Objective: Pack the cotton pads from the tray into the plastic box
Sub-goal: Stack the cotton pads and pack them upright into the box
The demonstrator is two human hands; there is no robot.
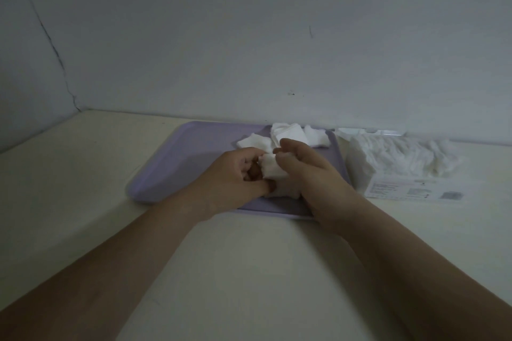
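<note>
A lilac tray (177, 163) lies on the pale table against the wall. Both hands meet over its right half around a stack of white cotton pads (273, 171). My left hand (235, 174) grips the stack from the left with curled fingers and thumb. My right hand (307, 171) holds it from the right, fingers curled over its top. More loose cotton pads (288, 134) lie at the tray's far right corner. To the right of the tray stands the clear plastic box (401, 166), filled with white pads.
The wall runs close behind the tray and box. A label (415, 189) shows on the box's near side. Bare table spreads to the left of the tray and in front of it, under my forearms.
</note>
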